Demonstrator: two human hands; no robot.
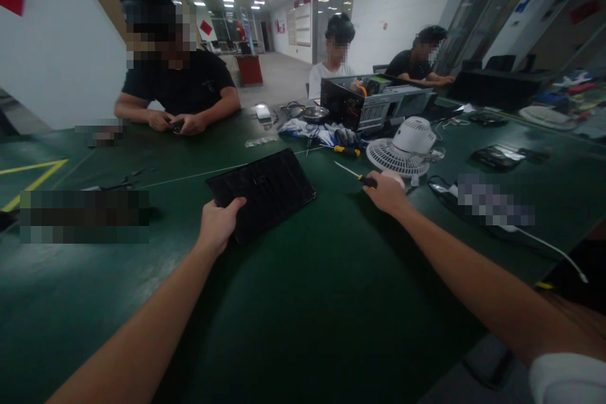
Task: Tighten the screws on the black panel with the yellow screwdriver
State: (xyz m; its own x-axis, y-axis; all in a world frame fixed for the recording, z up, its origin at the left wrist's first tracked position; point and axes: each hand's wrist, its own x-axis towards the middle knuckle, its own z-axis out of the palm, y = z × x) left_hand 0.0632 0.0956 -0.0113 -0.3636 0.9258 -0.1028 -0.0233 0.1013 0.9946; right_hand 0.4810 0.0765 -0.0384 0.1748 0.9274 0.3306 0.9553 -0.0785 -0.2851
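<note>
panel [269, 189] is pinched at one edge by left fingers [233, 206], right fingers [379, 179] clasping screwdriver [363, 179].

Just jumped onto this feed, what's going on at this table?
The left hand grips a flat black panel by its left edge. The right hand holds a screwdriver, its tip apart from the panel. A second screwdriver lies farther back, beside a white fan. Across the green table, a co-worker holds a small dark object.

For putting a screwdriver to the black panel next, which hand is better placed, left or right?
The right hand, probably: it holds a screwdriver, shaft pointing forward and leftward, while the left hand is taken up gripping the black panel by its edge.
</note>
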